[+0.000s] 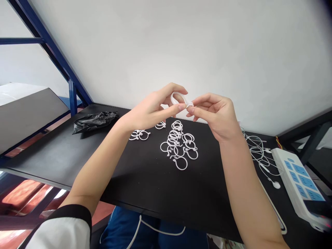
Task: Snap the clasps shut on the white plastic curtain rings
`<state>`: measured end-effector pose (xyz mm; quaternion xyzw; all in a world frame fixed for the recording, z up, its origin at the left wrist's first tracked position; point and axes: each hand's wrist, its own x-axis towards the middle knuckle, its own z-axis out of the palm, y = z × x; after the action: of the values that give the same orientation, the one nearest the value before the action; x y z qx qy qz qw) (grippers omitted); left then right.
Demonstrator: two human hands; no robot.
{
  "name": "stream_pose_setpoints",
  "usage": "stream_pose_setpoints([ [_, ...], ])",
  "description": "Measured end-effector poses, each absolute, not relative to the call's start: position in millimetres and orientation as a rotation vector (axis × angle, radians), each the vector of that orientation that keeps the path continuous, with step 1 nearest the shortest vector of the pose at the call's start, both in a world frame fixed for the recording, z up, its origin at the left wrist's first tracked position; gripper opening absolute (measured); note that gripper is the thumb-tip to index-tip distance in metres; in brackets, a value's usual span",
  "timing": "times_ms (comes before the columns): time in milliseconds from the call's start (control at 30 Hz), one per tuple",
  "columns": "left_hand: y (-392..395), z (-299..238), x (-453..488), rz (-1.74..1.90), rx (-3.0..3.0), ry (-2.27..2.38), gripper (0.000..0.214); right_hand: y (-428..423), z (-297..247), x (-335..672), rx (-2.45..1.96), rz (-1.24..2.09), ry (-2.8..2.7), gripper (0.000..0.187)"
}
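Observation:
Both my hands are raised above a black table and meet on one white plastic ring. My left hand pinches the ring's left side between thumb and fingers. My right hand pinches its right end with the fingertips. Below them on the table lies a pile of several white rings. A smaller group of rings lies to its left, just under my left wrist.
A crumpled black plastic bag lies at the table's back left. White earphones with tangled cable and a white power strip with blue sockets sit at the right. A white wall is behind, a blue metal frame at left.

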<state>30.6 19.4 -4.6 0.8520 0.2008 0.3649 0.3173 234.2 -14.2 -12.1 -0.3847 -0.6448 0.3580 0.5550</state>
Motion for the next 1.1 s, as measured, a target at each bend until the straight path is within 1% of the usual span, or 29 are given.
stream_pose_setpoints([
  [133, 18, -4, 32, 0.935, 2.298, 0.558, 0.036, -18, -10, 232, -0.889, 0.817, -1.565, 0.018],
  [300, 17, -3, 34, 0.978, 2.37, 0.623, 0.034, -21, -11, 229, -0.865, 0.795, -1.584, 0.016],
  [467, 16, -1, 34, 0.95, 2.365, 0.612, 0.029, -22, -10, 229, -0.852, 0.805, -1.613, 0.019],
  [700, 14, -1, 34, 0.947, 2.348, 0.595, 0.032, -23, -9, 230, -0.848, 0.806, -1.621, 0.023],
  [1100, 15, -3, 35, 0.93, 2.284, 0.515, 0.028, -30, -4, 228, -0.816, 0.813, -1.662, 0.024],
])
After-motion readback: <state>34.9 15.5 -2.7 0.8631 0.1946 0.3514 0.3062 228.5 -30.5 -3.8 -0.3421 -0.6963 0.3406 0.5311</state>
